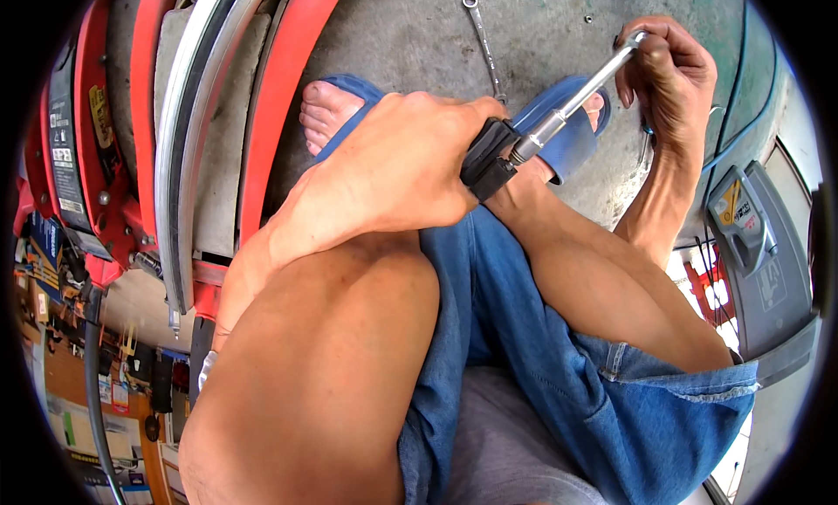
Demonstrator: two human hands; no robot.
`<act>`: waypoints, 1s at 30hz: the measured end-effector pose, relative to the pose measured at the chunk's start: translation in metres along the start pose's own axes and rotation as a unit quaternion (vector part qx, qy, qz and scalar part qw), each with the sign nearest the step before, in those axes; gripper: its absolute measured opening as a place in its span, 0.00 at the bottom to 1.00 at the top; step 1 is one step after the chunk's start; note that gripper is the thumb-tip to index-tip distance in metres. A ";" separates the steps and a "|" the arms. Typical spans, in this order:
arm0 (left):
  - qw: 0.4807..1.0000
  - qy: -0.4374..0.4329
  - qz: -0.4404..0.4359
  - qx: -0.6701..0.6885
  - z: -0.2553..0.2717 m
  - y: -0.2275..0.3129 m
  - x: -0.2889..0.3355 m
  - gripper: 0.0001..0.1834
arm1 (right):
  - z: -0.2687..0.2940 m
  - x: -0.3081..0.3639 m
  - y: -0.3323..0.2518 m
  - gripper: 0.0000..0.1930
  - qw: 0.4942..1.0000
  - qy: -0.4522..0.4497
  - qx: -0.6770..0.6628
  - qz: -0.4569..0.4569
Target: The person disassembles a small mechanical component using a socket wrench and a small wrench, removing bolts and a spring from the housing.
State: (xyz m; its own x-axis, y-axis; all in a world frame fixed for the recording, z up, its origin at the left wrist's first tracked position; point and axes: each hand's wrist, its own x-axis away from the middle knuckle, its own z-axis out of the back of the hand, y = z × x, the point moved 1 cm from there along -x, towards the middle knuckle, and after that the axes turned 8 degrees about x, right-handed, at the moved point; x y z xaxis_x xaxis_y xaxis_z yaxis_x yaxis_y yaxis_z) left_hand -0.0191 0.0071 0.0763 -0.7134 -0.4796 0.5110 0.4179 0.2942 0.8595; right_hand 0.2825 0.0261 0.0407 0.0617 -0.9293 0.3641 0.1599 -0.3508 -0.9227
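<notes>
Obs. (12 o'clk = top of view): Blk-and-silver tool (576,102) held betw. both hands, approx. 1 to 2 o'clk, in front of R foot. L hand (406,160), 12 o'clk, back up, grips blk block (491,160) at the tool's near end; fingers wrapped, mostly hidden, so exact spread: can't tell. Silver shaft runs from blk block toward 1:30, thicker at block end. R hand (676,73), 2 o'clk: thumb + index pinch shaft's far end, partly covering it; other fingers curled. Combo wrench (485,51) on concrete floor (393,29), betw. 12 and 1 o'clk; small nut (588,19) near 1 o'clk. Blue sandals (578,147) on both feet, approx. 11 and 2 o'clk. Red curved rails (288,77), 10 to 11 o'clk. Gray machine panel (777,287), 3 o'clk.
</notes>
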 end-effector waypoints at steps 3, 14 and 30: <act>0.999 0.015 0.000 -0.033 -0.001 -0.006 0.000 0.28 | -0.005 0.002 -0.008 0.19 0.997 0.035 0.064 0.020; 1.000 -0.015 -0.006 0.014 -0.001 0.001 -0.005 0.31 | -0.047 0.004 -0.015 0.19 0.937 -0.048 -0.345 0.024; 1.000 0.006 -0.004 -0.009 -0.002 -0.002 -0.004 0.31 | -0.075 0.003 -0.052 0.24 0.979 0.182 0.088 0.014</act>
State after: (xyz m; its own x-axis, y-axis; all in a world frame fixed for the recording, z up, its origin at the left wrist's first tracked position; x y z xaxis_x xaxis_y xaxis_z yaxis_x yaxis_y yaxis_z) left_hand -0.0159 0.0063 0.0722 -0.7102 -0.4916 0.5038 0.4217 0.2760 0.8637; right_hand 0.2010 0.0333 0.0797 -0.2815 -0.9292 0.2392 0.3328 -0.3284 -0.8839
